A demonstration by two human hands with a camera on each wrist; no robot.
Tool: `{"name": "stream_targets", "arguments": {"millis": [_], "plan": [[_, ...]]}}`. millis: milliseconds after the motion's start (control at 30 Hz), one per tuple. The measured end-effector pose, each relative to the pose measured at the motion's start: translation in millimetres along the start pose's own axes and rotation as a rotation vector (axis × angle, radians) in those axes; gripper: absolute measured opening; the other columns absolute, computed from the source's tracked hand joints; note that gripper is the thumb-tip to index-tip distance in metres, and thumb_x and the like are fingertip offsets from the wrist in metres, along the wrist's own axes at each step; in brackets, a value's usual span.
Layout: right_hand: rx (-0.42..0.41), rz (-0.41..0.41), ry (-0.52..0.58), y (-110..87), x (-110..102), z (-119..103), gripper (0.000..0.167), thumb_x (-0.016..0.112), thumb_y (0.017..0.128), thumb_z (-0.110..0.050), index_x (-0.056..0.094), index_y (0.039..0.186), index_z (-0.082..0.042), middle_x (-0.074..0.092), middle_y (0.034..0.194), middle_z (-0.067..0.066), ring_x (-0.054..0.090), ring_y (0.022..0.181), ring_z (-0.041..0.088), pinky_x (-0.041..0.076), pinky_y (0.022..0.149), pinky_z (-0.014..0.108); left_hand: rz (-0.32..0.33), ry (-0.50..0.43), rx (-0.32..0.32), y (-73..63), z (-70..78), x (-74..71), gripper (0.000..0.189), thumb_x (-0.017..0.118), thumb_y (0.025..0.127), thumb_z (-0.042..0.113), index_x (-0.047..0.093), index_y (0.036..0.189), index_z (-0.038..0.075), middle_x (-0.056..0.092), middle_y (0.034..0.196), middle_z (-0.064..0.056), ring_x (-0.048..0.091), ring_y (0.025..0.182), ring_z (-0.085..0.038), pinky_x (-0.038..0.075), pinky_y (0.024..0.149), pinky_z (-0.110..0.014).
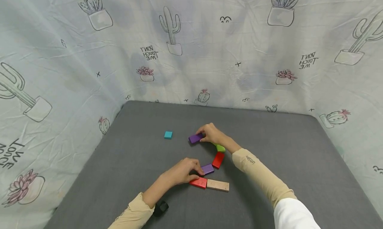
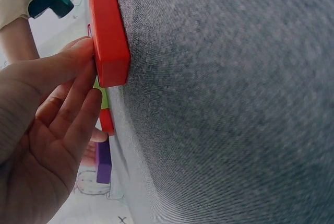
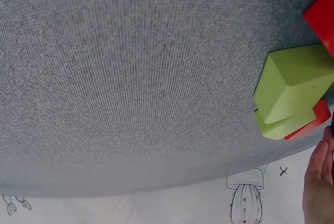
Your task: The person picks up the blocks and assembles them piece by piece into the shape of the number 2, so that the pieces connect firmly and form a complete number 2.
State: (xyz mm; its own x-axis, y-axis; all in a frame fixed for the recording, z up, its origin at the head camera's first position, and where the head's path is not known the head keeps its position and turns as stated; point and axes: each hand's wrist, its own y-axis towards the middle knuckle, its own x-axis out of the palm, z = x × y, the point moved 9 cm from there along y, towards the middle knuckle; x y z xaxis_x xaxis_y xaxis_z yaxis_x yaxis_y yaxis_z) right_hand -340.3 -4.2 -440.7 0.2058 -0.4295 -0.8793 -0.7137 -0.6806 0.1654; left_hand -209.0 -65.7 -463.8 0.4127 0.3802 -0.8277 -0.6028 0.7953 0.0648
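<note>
My right hand point(image 1: 211, 134) pinches a purple block point(image 1: 195, 138) by one end at the far end of a curved row. Under that hand, green blocks point(image 3: 297, 83) stand in the row, beside a red block point(image 1: 218, 160). Nearer to me, my left hand point(image 1: 184, 170) has its fingertips at the left end of another purple block point(image 1: 207, 169). The left thumb lies along the side of a red block point(image 2: 109, 33), its fingers fairly straight. Touching that red block's right end is a plain wooden block point(image 1: 217, 185). In the right wrist view only part of a hand shows.
A small blue tile point(image 1: 168, 134) lies on the grey tabletop point(image 1: 143, 149), left of the curve. A black device point(image 1: 161, 208) sits by the left wrist. Printed cloth point(image 1: 191, 72) hangs around the table's back and sides.
</note>
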Motion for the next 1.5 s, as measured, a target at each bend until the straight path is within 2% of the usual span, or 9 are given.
{"name": "stream_targets", "arguments": {"millis": [233,367,700,900,1167,1300,1400,1500], "plan": [[-0.016,-0.077,-0.034,0.5,8.5,-0.8,0.027,0.08,0.075,-0.003,0.074,0.101,-0.003,0.071,0.102,0.01,0.064,0.087,0.018,0.053,0.075,0.029,0.001,0.009,0.005,0.5,0.1,-1.5,0.018,0.075,0.083,0.011,0.077,0.102,0.011,0.065,0.093,0.005,0.061,0.091,-0.007,0.049,0.083,-0.024],[-0.004,-0.104,-0.024,1.0,12.0,0.6,0.027,0.08,0.075,-0.003,0.074,0.102,-0.002,0.071,0.103,0.011,0.064,0.088,0.018,0.052,0.074,0.028,-0.003,0.008,-0.003,0.4,-0.5,-0.6,0.019,0.075,0.083,0.012,0.077,0.102,0.012,0.065,0.093,0.006,0.061,0.092,-0.007,0.049,0.083,-0.024],[-0.037,-0.136,0.041,3.4,11.2,-0.8,0.028,0.081,0.073,0.0,0.074,0.099,0.001,0.071,0.1,0.012,0.066,0.095,0.024,0.052,0.083,0.034,-0.003,0.018,-0.017,0.1,-0.1,0.0,0.019,0.075,0.084,0.013,0.077,0.103,0.012,0.065,0.094,0.006,0.061,0.092,-0.007,0.049,0.084,-0.024],[-0.014,-0.178,0.028,6.0,11.6,1.0,0.027,0.082,0.073,-0.004,0.075,0.098,-0.001,0.072,0.098,0.01,0.066,0.094,0.022,0.052,0.082,0.032,-0.017,0.016,-0.042,0.8,-0.8,0.9,0.019,0.075,0.084,0.014,0.077,0.103,0.014,0.065,0.094,0.008,0.061,0.093,-0.006,0.049,0.085,-0.024],[0.056,-0.236,-0.03,11.6,12.2,2.6,0.028,0.082,0.073,-0.006,0.075,0.099,-0.003,0.072,0.1,0.008,0.066,0.097,0.02,0.052,0.083,0.031,-0.027,0.012,-0.055,2.5,-2.5,0.0,0.019,0.075,0.084,0.014,0.077,0.102,0.013,0.064,0.093,0.007,0.061,0.091,-0.006,0.049,0.084,-0.024],[0.08,-0.279,-0.047,11.0,12.0,2.9,0.032,0.082,0.073,-0.006,0.074,0.104,-0.005,0.071,0.104,0.008,0.065,0.099,0.019,0.052,0.084,0.03,-0.029,0.021,-0.052,2.8,-1.8,-1.2,0.019,0.076,0.083,0.013,0.077,0.102,0.013,0.065,0.093,0.007,0.061,0.092,-0.006,0.049,0.084,-0.024],[0.099,-0.322,-0.043,9.5,9.1,3.9,0.038,0.081,0.075,-0.007,0.072,0.112,-0.005,0.068,0.114,0.01,0.063,0.106,0.021,0.051,0.086,0.032,-0.032,0.021,-0.048,2.8,-1.3,-1.0,0.019,0.076,0.083,0.013,0.077,0.102,0.013,0.065,0.094,0.007,0.06,0.092,-0.006,0.049,0.084,-0.024],[0.105,-0.306,-0.002,11.6,-1.6,4.6,0.045,0.081,0.076,-0.009,0.068,0.119,-0.005,0.064,0.122,0.012,0.058,0.114,0.026,0.049,0.091,0.037,-0.037,0.015,-0.045,2.8,-1.1,-0.5,0.019,0.075,0.083,0.013,0.077,0.102,0.013,0.065,0.094,0.007,0.06,0.092,-0.006,0.049,0.084,-0.023]]}}
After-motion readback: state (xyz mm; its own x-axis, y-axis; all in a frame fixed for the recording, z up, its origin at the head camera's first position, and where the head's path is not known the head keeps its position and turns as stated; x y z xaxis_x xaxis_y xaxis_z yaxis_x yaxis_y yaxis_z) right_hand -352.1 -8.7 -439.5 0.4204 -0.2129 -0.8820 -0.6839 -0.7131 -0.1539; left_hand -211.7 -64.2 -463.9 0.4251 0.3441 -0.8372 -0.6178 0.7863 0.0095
